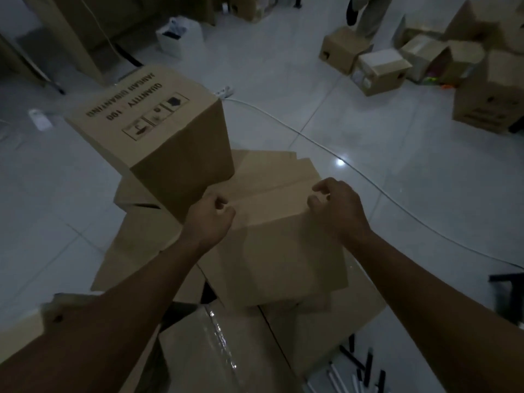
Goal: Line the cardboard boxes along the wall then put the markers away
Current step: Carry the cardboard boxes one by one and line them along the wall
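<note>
Two bare hands meet over a plain brown carton [272, 251] at centre frame. Left hand [211, 218]: fingers curled inward at the carton's left top edge, thumb and fingertips drawn together; whether they pinch the flap or only rest against it cannot be told. Right hand [337, 207]: fingers bent and hooked over the carton's right top edge, gripping the cardboard. The carton's top shows a flat, matte surface with a straight seam running between the two hands.

Left of the carton stands a printed box [150, 120], taller, square-cornered, its upper face bearing dark lettering and handling symbols read upside down. Its near lower corner is touching the carton beside the left hand. Beneath both lie flattened cardboard sheets [133, 248], creased and overlapping, spread on the floor [397, 171], which is pale, glossy tile with thin grout lines and one bright reflection. A white cable [354, 168] crosses the tiles to the right of the carton.

Near the bottom edge, a box wrapped in shiny, wrinkled film [221, 344] sits in front of the carton. At lower right, markers [360, 370], slim rods in black and white, lie scattered on the floor. Far right, further boxes [380, 66] stand in a loose, irregular group, some open.
</note>
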